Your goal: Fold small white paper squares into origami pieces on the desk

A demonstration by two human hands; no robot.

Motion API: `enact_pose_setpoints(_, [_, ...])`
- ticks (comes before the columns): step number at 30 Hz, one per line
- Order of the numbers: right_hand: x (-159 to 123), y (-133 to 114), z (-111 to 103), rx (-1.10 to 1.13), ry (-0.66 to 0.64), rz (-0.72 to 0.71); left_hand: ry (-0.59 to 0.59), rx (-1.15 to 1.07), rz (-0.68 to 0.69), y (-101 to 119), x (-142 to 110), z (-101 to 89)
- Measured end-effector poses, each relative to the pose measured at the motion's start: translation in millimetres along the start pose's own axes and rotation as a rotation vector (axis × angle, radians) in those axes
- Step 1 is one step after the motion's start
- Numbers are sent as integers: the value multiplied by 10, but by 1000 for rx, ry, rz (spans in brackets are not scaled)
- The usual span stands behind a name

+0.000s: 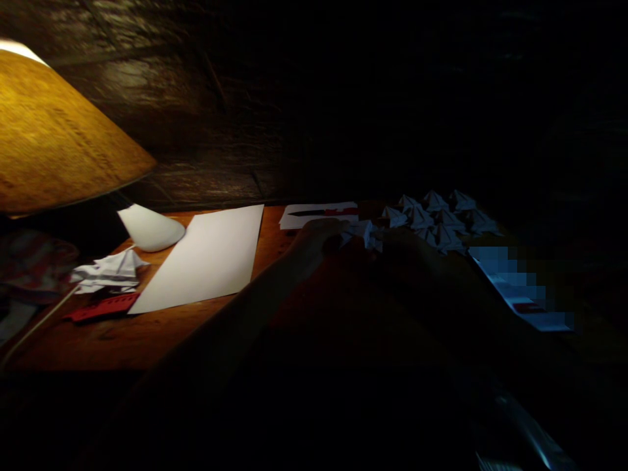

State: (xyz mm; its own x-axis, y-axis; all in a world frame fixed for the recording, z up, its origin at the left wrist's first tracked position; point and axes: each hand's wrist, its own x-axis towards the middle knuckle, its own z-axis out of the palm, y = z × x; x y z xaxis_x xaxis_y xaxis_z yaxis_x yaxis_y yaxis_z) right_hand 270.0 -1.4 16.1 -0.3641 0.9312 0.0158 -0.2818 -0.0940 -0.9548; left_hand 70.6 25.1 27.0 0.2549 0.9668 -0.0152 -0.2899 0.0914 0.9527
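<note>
Reaching across the tabletop (161, 328) in the head view, the hands come together at a folded paper piece (366, 232): the left hand (318, 230) is clamped on its near side, while shadow hides whether the right hand (409, 243) grips it. More folded pieces (444, 219) stand beyond the right hand; a knife (338, 211) lies on paper (292, 222) behind the left.

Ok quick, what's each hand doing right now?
Left hand: closed, holding a folded paper piece.
Right hand: by that piece's other side, but too dark to tell its grip.
</note>
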Motion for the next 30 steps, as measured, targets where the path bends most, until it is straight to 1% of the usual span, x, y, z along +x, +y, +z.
enact_pose_setpoints(3, [6, 19, 14, 8, 9, 13, 54, -17, 34, 0, 7, -3])
enact_pose_setpoints(5, [5, 31, 41, 15, 36, -23, 104, -9, 103, -3, 14, -18])
enact_pose_setpoints(8, [9, 46, 76, -10, 123, -81, 169, 55, 230, -14, 28, -58])
enact_pose_setpoints(11, [21, 63, 76, -61, 147, -123, 158, 127, 288, -35, 38, -80])
enact_pose_setpoints(15, [30, 75, 66, -92, 147, -142, 70, 189, 254, -57, 16, -41])
enact_pose_setpoints(20, [16, 54, 102, -72, 166, -106, -60, 179, 186, -74, -27, 42])
enact_pose_setpoints(22, [8, 44, 116, -93, 182, -88, -68, 182, 158, -88, -24, 50])
enact_pose_setpoints(26, [7, 49, 115, -169, 190, -55, -27, 194, 150, -113, -2, 27])
enact_pose_setpoints(30, [9, 70, 113, -144, 162, -79, -11, 166, 146, -114, -7, 21])
